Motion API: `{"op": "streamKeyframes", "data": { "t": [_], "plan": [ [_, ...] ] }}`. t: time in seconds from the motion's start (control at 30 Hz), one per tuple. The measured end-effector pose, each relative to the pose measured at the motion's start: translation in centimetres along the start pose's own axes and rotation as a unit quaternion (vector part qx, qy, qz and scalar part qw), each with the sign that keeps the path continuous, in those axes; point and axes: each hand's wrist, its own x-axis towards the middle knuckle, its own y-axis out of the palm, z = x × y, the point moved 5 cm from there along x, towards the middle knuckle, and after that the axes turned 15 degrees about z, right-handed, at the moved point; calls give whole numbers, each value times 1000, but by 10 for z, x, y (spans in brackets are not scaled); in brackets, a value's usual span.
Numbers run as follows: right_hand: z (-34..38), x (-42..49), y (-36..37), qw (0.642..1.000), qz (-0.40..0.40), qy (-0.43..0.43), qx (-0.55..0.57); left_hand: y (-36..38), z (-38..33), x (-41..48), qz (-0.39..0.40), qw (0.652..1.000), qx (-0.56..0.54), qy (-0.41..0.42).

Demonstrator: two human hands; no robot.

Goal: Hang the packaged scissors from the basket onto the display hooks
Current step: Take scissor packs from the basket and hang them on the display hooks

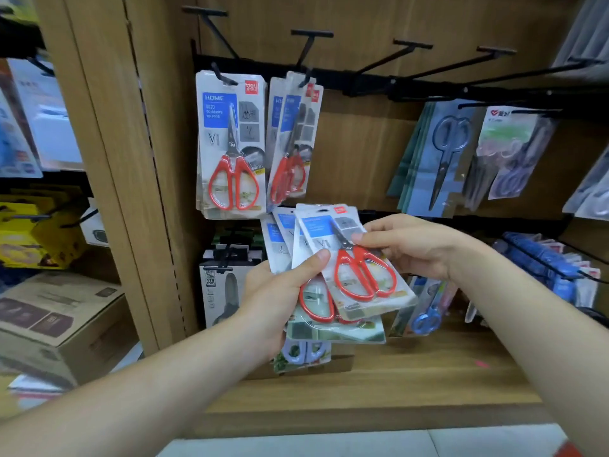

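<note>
Several flat blister packs of red-handled scissors (298,232) sit fanned in your left hand (280,291), a little below the black metal hook rail (428,89). Your thumb is clamped across their fronts and your fingers are curled behind them. Your right hand (415,249) pinches the topmost pack (359,268) near its right edge, thumb tip pressed on the clear face. To do this step well, keep the left thumb firm so the rest of the fan does not slide as you draw that one pack free. Then turn it upright so the dark oval hang slot (323,211) at its head leads. Aim the slot squarely at the tip of a black wire hook (308,80) under the rail's left end, where matching hung packs (230,143) already dangle, one bunch somewhat askew. Feed it straight on, not at a slant, since the glossy plastic probably slips easily. Each pack is a white card under a clear shell, with a blue label panel, a small red brand tag at the top corner, dark steel blades and looped red handles. No basket is in view.
</note>
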Motion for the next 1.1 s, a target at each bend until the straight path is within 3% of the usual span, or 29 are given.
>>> {"op": "streamKeyframes", "data": {
  "t": [0.17, 0.4, 0.63, 0.83, 0.97, 1.1],
  "plan": [
    [-6, -5, -4, 998, 57, -15, 6, 5, -1, -1, 4, 1000, 23, 14],
    [-14, -18, -41, 992, -15, -57, 108, 1, -1, -3, 15, 998, 65, -21],
    [-16, -31, -56, 986, -29, -133, 91, -12, -13, -19, 98, 977, 179, -65],
    [0, -26, -44, 982, -48, -180, 38, -43, -43, -24, 149, 914, 377, -17],
    [17, -21, -33, 976, -63, -211, 0, -60, -71, -33, 169, 836, 521, 40],
    [37, -16, -15, 957, -113, -268, -13, -70, -95, -47, 142, 806, 564, 110]
  ]
}}
